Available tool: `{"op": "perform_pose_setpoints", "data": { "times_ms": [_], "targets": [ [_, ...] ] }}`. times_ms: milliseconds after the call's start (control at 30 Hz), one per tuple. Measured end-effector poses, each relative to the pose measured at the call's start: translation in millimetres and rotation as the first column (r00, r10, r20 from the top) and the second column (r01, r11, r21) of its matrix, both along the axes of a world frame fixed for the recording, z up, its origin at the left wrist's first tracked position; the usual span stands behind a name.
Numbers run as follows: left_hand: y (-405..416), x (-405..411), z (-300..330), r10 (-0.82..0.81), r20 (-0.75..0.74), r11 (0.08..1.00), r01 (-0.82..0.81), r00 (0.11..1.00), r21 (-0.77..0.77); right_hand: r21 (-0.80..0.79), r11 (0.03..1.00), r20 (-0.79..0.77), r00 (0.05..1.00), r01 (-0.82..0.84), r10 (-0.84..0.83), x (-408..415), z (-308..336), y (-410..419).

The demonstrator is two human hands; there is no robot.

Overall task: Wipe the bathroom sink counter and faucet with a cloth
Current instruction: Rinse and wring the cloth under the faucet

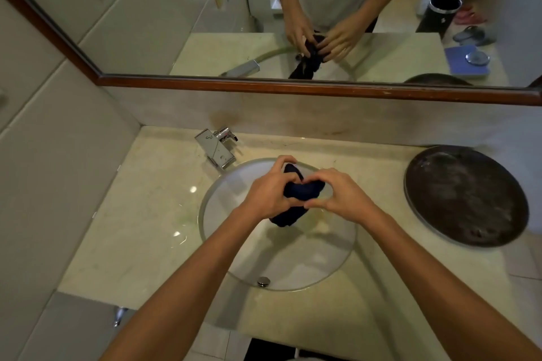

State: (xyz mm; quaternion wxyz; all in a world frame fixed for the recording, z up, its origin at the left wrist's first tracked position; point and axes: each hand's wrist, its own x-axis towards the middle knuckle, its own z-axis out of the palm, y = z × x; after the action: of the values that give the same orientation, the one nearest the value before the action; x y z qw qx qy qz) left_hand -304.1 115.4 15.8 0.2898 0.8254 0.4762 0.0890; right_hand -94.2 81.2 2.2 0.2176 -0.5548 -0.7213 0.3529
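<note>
A dark navy cloth [296, 196] is bunched between both hands above the glass sink bowl [223, 246]. My left hand [268, 189] grips its left side with the fingers curled over the top. My right hand [340, 192] grips its right side, and a tail of cloth hangs down below the hands. The chrome faucet [217, 149] stands on the beige stone counter [140, 214] at the back left of the bowl, apart from the hands.
A round dark tray [466, 196] lies on the counter to the right of the bowl. A wood-framed mirror [293, 88] runs along the back wall above a low backsplash. The tiled side wall closes the counter on the left. The sink drain [263, 281] sits near the front.
</note>
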Motion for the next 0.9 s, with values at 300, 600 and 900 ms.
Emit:
{"op": "perform_pose_setpoints", "data": {
  "times_ms": [300,600,900],
  "targets": [
    [-5.7,-15.5,28.5,0.147,-0.170,0.989,-0.143,0.974,0.038,-0.052,0.996,-0.109,0.992,-0.075,0.069,11.2,44.3,15.0],
    [-37.1,-8.4,35.8,0.655,0.532,0.517,0.196,0.536,-0.833,-0.517,0.856,-0.654,0.639,0.012,-0.404,40.5,56.9,21.2],
    [-60.2,20.8,-13.0,0.850,0.358,0.428,-0.109,0.388,-0.897,-0.816,0.514,-0.576,0.450,-0.265,-0.682,45.7,-17.1,-36.1]
  ]
}}
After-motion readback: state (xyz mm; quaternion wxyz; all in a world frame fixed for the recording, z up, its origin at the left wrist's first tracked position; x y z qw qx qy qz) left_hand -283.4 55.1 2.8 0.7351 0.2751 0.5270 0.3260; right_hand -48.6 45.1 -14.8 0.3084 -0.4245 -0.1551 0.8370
